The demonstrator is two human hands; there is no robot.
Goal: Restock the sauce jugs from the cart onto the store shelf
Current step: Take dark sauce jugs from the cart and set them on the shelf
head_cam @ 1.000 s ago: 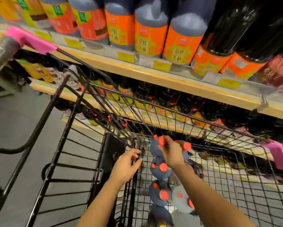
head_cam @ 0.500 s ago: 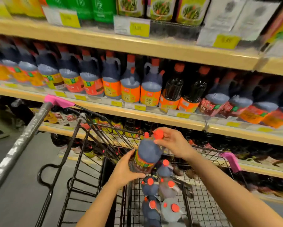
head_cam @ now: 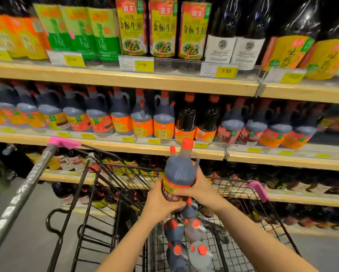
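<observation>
**Jug held over the cart, facing a packed shelf**

Store shelving fills the background in wooden tiers, each edged with a clear strip of yellow price tags point(head_cam: 144, 66). On the top tier stand tall bottles with green, yellow and white labels point(head_cam: 163, 30). The middle shelf point(head_cam: 125, 147) carries a tight row of dark jugs with orange labels and red caps point(head_cam: 163, 116), shoulder to shoulder, with two slimmer black bottles point(head_cam: 186, 119) just right of centre and more jugs beyond them. No open slot shows along the front of that row. Lower tiers hold more dark bottles, too blurred to tell apart.

Between the person and the shelving stands a black wire cart point(head_cam: 233, 187), its far rim and pink corner guards point(head_cam: 258, 190) lying across the way to the lower tiers. Its grey push bar point(head_cam: 21, 195) runs up the left side to a pink end cap.

Held upright above the cart basket, in front of the middle shelf edge, is the sauce jug point(head_cam: 179, 173), with dark liquid, a red cap and a yellow-orange label. The left hand point(head_cam: 160, 203) cups its base and lower side, fingers curled round it. The right hand point(head_cam: 199, 190) grips the body from the right, fingers point(head_cam: 181, 192) wrapped across the label.

Below the hands, more jugs in the cart point(head_cam: 184, 238) lie on their sides in the basket, red caps pointing up toward the camera.
</observation>
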